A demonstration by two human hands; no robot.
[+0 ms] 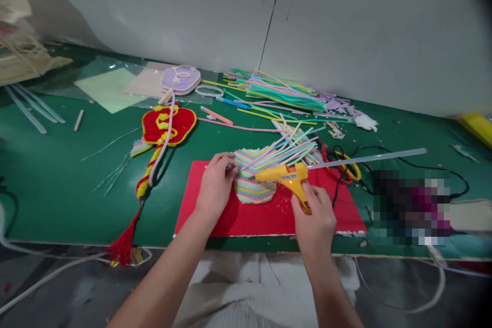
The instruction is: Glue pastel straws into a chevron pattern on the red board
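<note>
My right hand [315, 218] is closed round the grip of a yellow glue gun [284, 174], whose clear glue stick [369, 158] juts out to the right. The gun's nozzle points left at a striped pastel pipe-cleaner piece [251, 189] lying on a red sheet [261, 218]. My left hand [216, 184] pinches the left edge of that striped piece, fingers closed on it. Loose pastel pipe-cleaner ends [292, 146] stick out from the piece toward the upper right.
A red and yellow ornament [168, 124] with a tassel [125, 246] lies on the green table [57, 174]. A purple ornament [180, 79], a heap of pipe cleaners [280, 89], scissors [346, 164], black cable [423, 164] and clear glue sticks [31, 107] lie around.
</note>
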